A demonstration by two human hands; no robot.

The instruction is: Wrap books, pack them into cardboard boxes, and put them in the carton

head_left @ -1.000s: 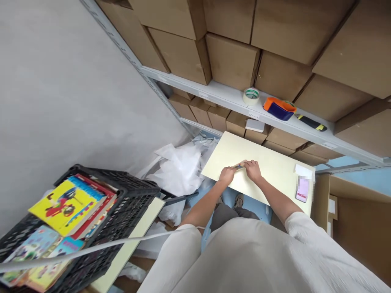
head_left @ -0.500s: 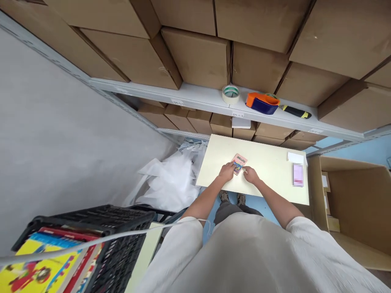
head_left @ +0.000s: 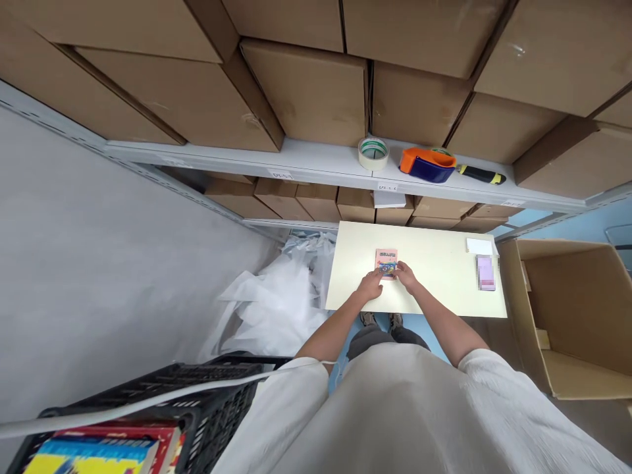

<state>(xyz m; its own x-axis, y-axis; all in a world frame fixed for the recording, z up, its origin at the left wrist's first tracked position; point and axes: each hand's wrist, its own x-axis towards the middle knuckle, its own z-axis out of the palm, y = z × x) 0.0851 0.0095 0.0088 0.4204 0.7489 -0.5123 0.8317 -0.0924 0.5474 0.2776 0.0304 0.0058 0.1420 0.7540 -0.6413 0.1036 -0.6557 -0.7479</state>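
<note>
A small pink booklet (head_left: 386,255) with a blue picture on its lower half is at the middle of the cream tabletop (head_left: 439,276), its top edge square to the far side. The fingers of my left hand (head_left: 371,284) press on its lower left corner, the thumb held lower down. My right hand (head_left: 406,275) grips its right edge, fingers bent at the side. Both hands partly cover the booklet's lower part. Whether it lies flat or is slightly raised, I cannot tell.
A white slip (head_left: 478,246) and a blurred pink-purple item (head_left: 486,272) lie at the table's right end. Tape (head_left: 373,153), an orange-blue dispenser (head_left: 427,164) and a black-yellow tool (head_left: 481,174) rest on the shelf. An open carton (head_left: 582,316), white wrapping (head_left: 276,296) and a book crate (head_left: 217,415) flank me.
The booklet has turned from tilted to nearly straight. My right hand has moved up from beside its lower corner onto its right edge. The view has shifted slightly.
</note>
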